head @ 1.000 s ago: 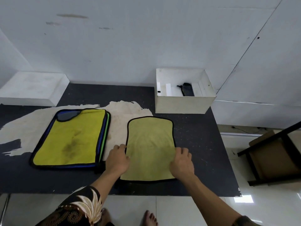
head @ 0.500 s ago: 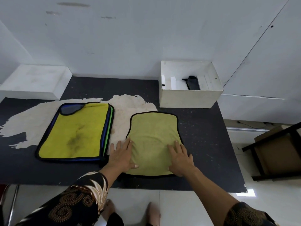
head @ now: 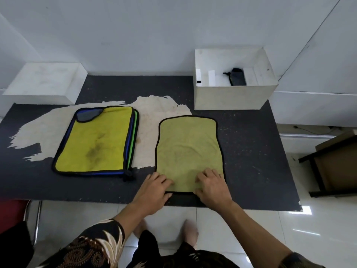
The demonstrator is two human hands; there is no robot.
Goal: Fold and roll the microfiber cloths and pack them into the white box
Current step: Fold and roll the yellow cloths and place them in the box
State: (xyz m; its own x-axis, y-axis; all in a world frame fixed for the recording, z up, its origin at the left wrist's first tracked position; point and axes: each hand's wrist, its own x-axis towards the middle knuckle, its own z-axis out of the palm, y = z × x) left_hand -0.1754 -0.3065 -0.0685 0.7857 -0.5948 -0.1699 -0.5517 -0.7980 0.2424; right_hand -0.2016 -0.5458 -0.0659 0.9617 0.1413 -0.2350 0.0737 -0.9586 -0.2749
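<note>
An olive-green microfiber cloth (head: 188, 149) with a black hem lies folded flat on the black table (head: 249, 144). My left hand (head: 154, 187) pinches its near left corner, thumb under the hem. My right hand (head: 211, 185) grips the near right part of the same edge, fingers curled on top. A stack of bright yellow cloths (head: 98, 142) with blue and green hems lies to the left, stained dark in the middle. The white box (head: 231, 97) stands open at the table's back right, with a rolled dark grey cloth (head: 237, 79) inside.
A low white block (head: 46, 84) sits at the back left against the wall. Worn pale patches (head: 152, 113) show through the table's surface. A dark-framed stand with cardboard (head: 336, 165) is on the floor to the right. My feet are under the near edge.
Both hands slid back from the cloth's middle to its near edge, and their fingers curled from flat into a grip on the hem. The cloth lies smoother.
</note>
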